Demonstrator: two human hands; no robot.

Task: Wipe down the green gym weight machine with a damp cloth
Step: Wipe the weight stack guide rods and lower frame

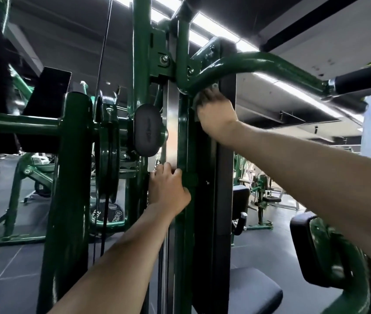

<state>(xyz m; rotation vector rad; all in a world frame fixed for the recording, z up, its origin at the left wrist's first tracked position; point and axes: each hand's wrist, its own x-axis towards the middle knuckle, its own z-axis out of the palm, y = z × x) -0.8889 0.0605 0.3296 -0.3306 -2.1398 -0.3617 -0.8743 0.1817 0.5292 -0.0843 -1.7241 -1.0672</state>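
Dark tiled gym floor (pixel 10 266), green weight machine (pixel 183 143)

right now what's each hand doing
Left hand: grips the green upright post.
Right hand: presses the cloth on the frame, fingers curled round it.

Commercial gym: rows of green weight machines (pixel 260 196), weight plate (pixel 106 215), dark rubber floor tiles (pixel 270 252).

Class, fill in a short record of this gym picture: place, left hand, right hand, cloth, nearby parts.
place: gym, at a green machine
left hand: grips the upright post
right hand: presses the cloth under the curved bar
cloth: pale, mostly hidden by the hand
nearby parts: black grip, padded seat
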